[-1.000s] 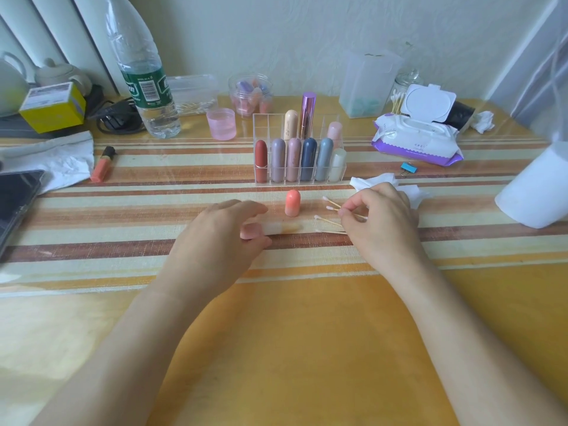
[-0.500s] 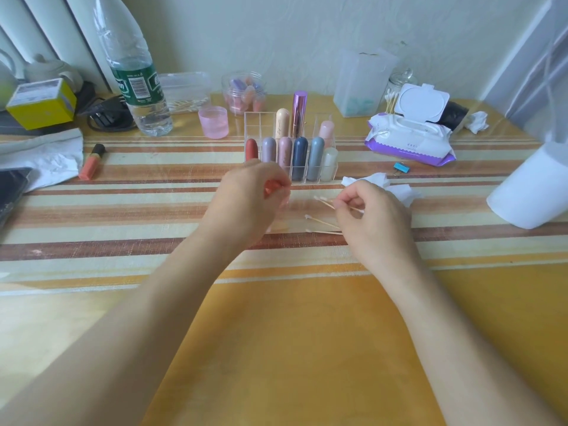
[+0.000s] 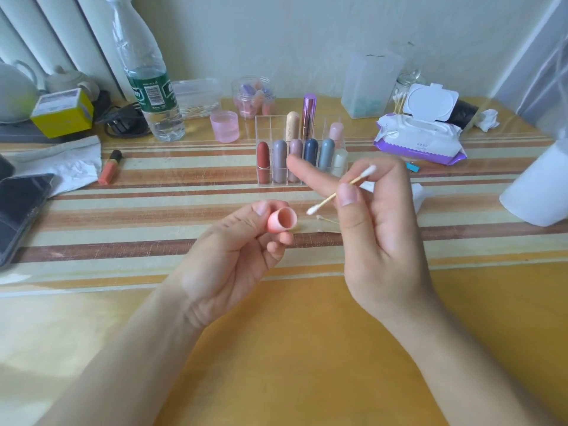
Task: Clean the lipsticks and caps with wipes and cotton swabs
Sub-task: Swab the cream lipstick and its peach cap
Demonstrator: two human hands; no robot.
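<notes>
My left hand (image 3: pixel 233 256) holds a small peach lipstick cap (image 3: pixel 281 220) between thumb and fingers, its open mouth turned right. My right hand (image 3: pixel 378 229) pinches a cotton swab (image 3: pixel 341 190) by its wooden stick, index finger stretched out; the swab's lower tip sits just right of the cap's mouth, not touching it. More cotton swabs (image 3: pixel 327 219) lie on the table behind the hands. A clear organizer (image 3: pixel 267 121) holds several capped lipsticks. The wipes pack (image 3: pixel 421 139) sits at the back right with its lid flipped open.
A water bottle (image 3: pixel 150 87), a pink cup (image 3: pixel 224 126), a jar of small items (image 3: pixel 253 96) and a frosted box (image 3: pixel 370 84) stand along the back. An orange lip tube (image 3: pixel 110 166), a tissue (image 3: pixel 61 164) and a phone (image 3: pixel 21 207) lie left. A white roll (image 3: pixel 538 189) stands right.
Both hands have lifted off the table. My left hand picked up the peach cap and turned its mouth to the right; my right hand raised one swab toward it.
</notes>
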